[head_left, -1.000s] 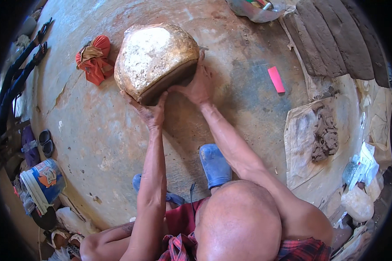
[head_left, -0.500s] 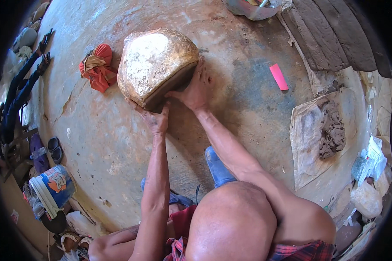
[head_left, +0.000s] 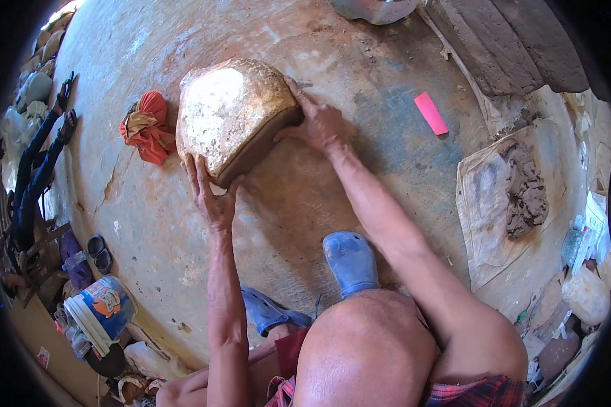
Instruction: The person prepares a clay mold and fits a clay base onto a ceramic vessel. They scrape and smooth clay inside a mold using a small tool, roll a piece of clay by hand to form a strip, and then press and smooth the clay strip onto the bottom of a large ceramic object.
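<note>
A large rounded block [head_left: 241, 112] with a mottled white, yellow and brown top rests tilted on the floor ahead of me. Its side towards me is a smooth dark-brown face, which looks like wet clay. At the near left corner, my left hand [head_left: 212, 200] grips with fingers over the top and the thumb against the brown face. Round the right end curves my right hand [head_left: 322, 123], its thumb on the brown face too. The underside is hidden. Just left of the block lies a tied orange cloth bundle [head_left: 147, 127].
A pink strip [head_left: 431, 114] lies to the right, near a pale cloth [head_left: 482, 203] with lumps of grey-brown clay [head_left: 526, 193]. Stacked clay slabs [head_left: 502, 44] and a basin [head_left: 377, 8] are farther off. A bucket [head_left: 105, 308] stands left; another person's legs [head_left: 37, 163] show beyond.
The left fingers have come up from under the near corner onto the block's top. The right hand has shifted rightward along its end. The view has shifted slightly, showing more of my blue clogs.
</note>
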A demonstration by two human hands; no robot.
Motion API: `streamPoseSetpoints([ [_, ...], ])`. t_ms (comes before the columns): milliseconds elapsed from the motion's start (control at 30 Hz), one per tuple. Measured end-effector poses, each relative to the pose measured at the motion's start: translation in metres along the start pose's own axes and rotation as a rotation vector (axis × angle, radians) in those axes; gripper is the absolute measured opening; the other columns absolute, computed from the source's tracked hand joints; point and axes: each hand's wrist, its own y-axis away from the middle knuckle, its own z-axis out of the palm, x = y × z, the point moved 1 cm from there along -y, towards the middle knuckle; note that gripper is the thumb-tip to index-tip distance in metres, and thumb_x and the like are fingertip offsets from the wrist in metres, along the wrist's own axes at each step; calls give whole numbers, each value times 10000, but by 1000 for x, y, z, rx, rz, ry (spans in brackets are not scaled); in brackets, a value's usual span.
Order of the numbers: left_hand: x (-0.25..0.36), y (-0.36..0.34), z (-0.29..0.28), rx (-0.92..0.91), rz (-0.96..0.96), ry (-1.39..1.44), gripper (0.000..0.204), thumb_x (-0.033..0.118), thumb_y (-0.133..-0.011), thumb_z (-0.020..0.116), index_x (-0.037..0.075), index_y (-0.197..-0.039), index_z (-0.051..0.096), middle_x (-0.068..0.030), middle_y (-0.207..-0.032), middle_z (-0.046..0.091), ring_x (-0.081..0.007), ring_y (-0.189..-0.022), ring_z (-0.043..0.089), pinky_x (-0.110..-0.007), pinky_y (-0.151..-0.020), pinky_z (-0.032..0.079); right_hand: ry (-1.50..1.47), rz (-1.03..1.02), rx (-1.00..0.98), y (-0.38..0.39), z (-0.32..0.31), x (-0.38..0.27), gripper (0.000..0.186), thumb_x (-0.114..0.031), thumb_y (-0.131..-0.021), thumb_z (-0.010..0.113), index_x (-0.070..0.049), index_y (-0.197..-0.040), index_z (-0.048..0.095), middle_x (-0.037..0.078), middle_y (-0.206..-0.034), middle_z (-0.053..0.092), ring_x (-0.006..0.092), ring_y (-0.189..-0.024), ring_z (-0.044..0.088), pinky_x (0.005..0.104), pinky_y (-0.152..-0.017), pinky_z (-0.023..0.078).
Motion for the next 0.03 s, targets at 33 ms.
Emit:
streamPoseSetpoints([
  [33,0,4,0,-39,-21,15,1271,167,-688,990,178,-1705,228,-139,-1801,87,-463,-1617,196,-519,-1290,313,-6,-93,36,-1,-1,6,1424,-669,-596,939,-231,-1723,186,203,-1304,712,400,-1122,724,506,-997,588],
])
